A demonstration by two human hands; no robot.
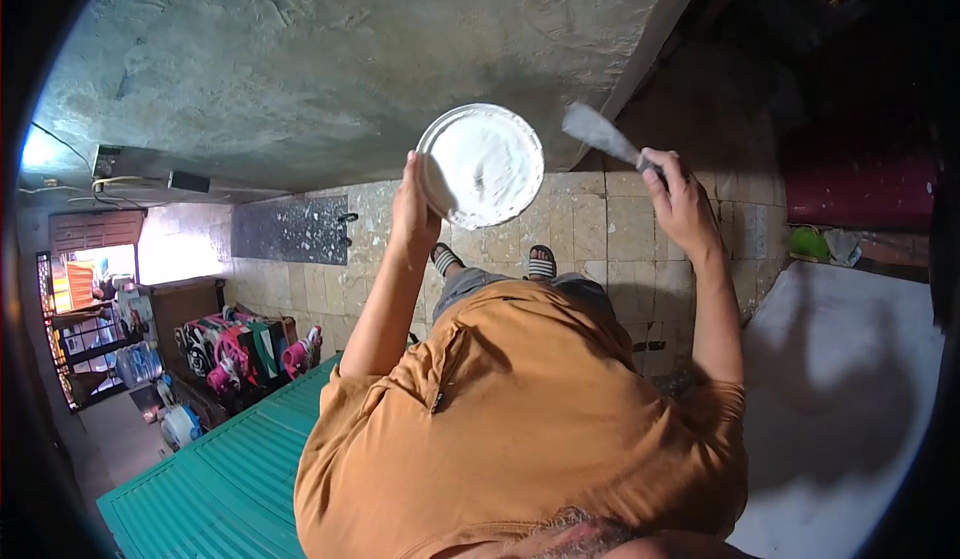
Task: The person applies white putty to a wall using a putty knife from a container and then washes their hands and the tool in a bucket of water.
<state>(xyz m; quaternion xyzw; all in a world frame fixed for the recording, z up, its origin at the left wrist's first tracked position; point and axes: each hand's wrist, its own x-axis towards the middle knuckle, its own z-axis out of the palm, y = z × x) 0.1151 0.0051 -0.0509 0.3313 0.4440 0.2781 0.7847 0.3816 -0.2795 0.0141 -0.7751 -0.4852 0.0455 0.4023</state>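
Note:
My left hand [413, 204] grips the left side of a round white tub [480, 165] of white paste, held in front of the rough grey plastered wall [340, 59]. My right hand [677, 199] is closed on the handle of a putty knife [597, 129]. Its pale-smeared blade points up and left, a little to the right of the tub and apart from it. Below the tub my sandalled feet stand on tiled floor.
A speckled dark board [285, 229] lies by the wall. At lower left are a green ridged panel [200, 469], colourful bags [235, 349], water jugs [140, 364] and a bright doorway. At right are a white surface [830, 399] and a maroon object [860, 179].

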